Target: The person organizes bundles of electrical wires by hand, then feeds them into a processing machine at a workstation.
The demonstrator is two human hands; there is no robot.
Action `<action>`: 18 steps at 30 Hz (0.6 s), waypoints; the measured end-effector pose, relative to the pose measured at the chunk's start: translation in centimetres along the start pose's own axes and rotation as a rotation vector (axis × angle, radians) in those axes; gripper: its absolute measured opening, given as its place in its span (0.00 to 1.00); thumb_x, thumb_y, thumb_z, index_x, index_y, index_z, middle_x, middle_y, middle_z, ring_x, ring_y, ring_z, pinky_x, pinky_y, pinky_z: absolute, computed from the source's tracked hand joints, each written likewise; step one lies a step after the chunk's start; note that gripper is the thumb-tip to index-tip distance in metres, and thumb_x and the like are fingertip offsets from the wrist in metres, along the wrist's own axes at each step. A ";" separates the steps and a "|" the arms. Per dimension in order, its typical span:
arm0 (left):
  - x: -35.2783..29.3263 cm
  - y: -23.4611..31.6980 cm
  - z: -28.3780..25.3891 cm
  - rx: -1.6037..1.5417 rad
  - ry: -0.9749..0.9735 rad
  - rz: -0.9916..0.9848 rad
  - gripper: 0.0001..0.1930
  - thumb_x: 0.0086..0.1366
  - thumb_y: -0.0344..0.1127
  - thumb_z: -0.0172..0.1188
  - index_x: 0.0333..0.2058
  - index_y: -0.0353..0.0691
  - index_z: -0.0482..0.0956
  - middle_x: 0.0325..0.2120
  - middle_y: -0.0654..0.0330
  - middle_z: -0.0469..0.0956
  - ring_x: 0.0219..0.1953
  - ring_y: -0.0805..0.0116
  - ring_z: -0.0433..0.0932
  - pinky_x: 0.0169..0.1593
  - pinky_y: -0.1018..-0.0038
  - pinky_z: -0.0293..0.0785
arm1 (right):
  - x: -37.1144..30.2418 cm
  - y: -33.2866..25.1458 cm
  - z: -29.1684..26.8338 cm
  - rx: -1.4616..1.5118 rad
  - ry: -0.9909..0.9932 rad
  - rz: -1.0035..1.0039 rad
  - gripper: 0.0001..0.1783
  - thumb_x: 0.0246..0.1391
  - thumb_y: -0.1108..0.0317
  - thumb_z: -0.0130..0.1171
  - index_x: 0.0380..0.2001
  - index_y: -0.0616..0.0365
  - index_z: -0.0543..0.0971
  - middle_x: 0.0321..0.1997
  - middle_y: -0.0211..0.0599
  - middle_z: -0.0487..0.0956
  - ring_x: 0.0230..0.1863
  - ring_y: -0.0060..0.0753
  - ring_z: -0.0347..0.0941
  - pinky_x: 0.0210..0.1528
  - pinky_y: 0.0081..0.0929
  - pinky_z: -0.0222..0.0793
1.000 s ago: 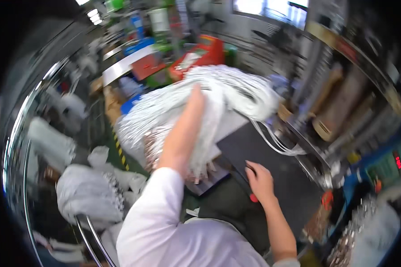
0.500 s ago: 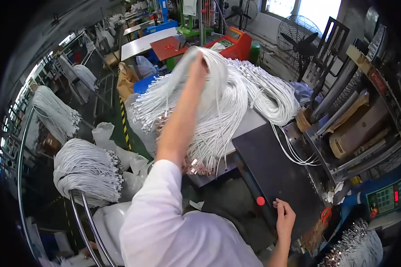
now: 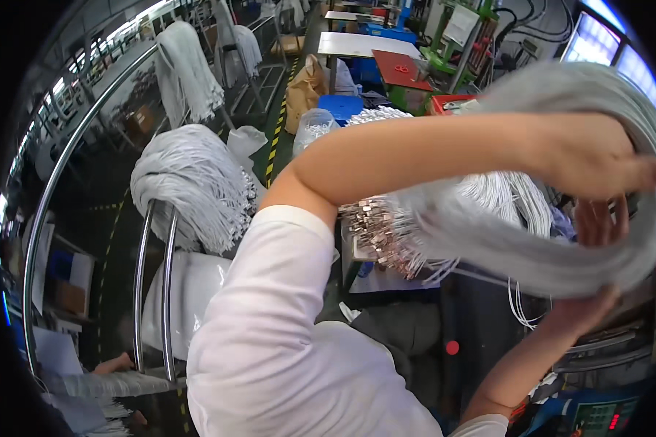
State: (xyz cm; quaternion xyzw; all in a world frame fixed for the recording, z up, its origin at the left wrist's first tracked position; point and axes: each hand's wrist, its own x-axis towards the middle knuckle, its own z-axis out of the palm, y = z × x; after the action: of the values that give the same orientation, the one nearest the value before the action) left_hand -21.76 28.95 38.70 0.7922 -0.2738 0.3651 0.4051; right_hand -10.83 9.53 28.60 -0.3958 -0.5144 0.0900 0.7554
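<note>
A long looped bundle of white cables [image 3: 517, 256], smeared by motion, hangs in the air to the right, over the dark work surface. My left arm reaches across it, and my left hand [image 3: 598, 156] is closed at the loop's far right, its fingertips blurred. My right hand [image 3: 599, 227] comes from below and wraps round the bundle's lower strands, fingers showing inside the loop. Behind and below the bundle lies a pile of more white cables [image 3: 499, 195] on a table. Copper-coloured metal ends [image 3: 386, 237] on the pile point toward me.
To my left, cable bundles [image 3: 189, 182] hang over shiny metal rails [image 3: 142, 284], with a white sack [image 3: 178, 298] beneath. A co-worker's hand [image 3: 114, 364] shows at the lower left. Red scissors [image 3: 401, 69] lie on a far red board. A control panel [image 3: 605, 419] stands lower right.
My left hand has lifted a cable bundle off the pile and swung it right. My right hand has risen from the dark surface and taken hold of it. The view has turned right.
</note>
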 end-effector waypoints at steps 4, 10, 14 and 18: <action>-1.0 3.5 1.9 -0.236 -0.070 0.100 0.44 0.75 0.71 0.37 0.22 0.32 0.77 0.16 0.60 0.71 0.23 0.69 0.71 0.32 0.70 0.70 | -3.7 -6.3 -1.9 0.114 -0.199 0.094 0.57 0.52 0.53 0.71 0.75 0.67 0.52 0.48 0.45 0.77 0.38 0.38 0.76 0.41 0.39 0.77; -0.6 2.9 10.5 -0.636 -0.204 0.261 0.41 0.78 0.66 0.33 0.34 0.32 0.83 0.18 0.63 0.71 0.26 0.74 0.71 0.35 0.71 0.70 | -12.5 -11.5 -0.5 0.286 -0.692 0.130 0.44 0.73 0.60 0.50 0.75 0.71 0.38 0.44 0.78 0.78 0.41 0.71 0.83 0.38 0.61 0.83; 1.7 -4.5 15.1 -0.430 -0.279 -0.033 0.39 0.80 0.63 0.32 0.37 0.32 0.83 0.28 0.53 0.80 0.34 0.60 0.77 0.45 0.63 0.74 | -20.3 -10.4 -0.5 0.453 0.104 0.278 0.55 0.65 0.55 0.63 0.75 0.70 0.37 0.47 0.84 0.76 0.36 0.70 0.83 0.36 0.56 0.85; 7.0 -12.6 13.1 -0.348 0.136 -0.257 0.39 0.79 0.65 0.32 0.37 0.34 0.83 0.33 0.50 0.83 0.40 0.54 0.80 0.53 0.58 0.72 | -22.2 -2.9 -0.7 0.669 0.157 0.692 0.52 0.58 0.53 0.68 0.73 0.73 0.53 0.50 0.79 0.77 0.41 0.68 0.83 0.45 0.54 0.83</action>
State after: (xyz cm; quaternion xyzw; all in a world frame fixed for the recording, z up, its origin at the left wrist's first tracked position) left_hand -3.83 23.54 33.44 0.7124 -0.2015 0.3100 0.5965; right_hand -21.14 -4.79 14.85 -0.2847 -0.2371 0.4663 0.8033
